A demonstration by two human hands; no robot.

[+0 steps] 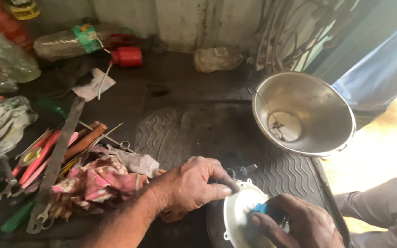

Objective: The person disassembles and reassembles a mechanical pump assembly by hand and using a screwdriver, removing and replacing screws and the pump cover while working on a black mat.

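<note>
A round white cover (237,213) lies on a dark round part at the bottom middle of the bench. My left hand (191,186) rests on its left rim, fingers curled over the edge and gripping it. My right hand (302,225) is closed around a tool with a blue handle (259,209), whose tip is pressed onto the white cover. A small black bolt (246,169) pokes out just behind the cover.
A steel bowl (306,115) stands tilted at the right. A patterned pink rag (95,181), a long flat file (58,154), screwdrivers and pliers lie at the left. Bottles and a red oil can (126,56) are at the back. A ribbed rubber mat (198,133) covers the middle.
</note>
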